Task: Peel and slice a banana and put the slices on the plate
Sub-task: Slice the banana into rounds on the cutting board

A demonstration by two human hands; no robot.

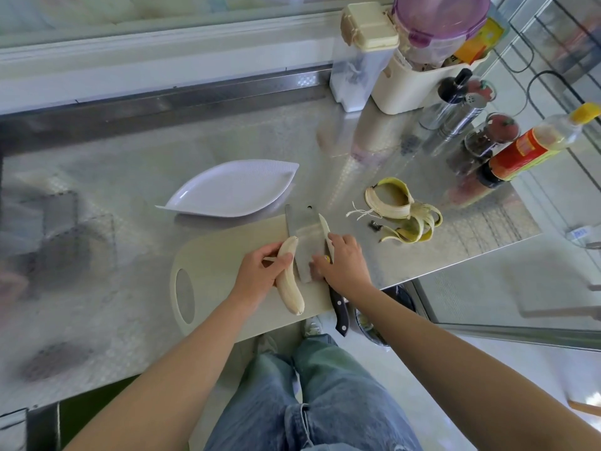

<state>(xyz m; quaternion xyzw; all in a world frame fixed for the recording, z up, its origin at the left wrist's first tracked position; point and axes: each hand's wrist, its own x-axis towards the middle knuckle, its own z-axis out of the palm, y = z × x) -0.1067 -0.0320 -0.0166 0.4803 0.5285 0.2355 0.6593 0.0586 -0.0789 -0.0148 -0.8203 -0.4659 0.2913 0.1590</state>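
One banana (290,278): peeled and whole, on the cutting board (214,255), long axis running from the board's near edge away toward the plate (227,190)
left hand (260,271): fingers wrapped round the banana's middle from its left, grasping it
right hand (346,266): just right of the banana, fingers curled down over the flat cleaver (302,245) and a thin white knife (325,231); which one they grasp, cannot tell
blade to fruit: cleaver lies alongside, parallel; slicing likely needs it turned across the axis
counts: two knives, one plate with no slices, one peel (400,206) on the counter (130,190)
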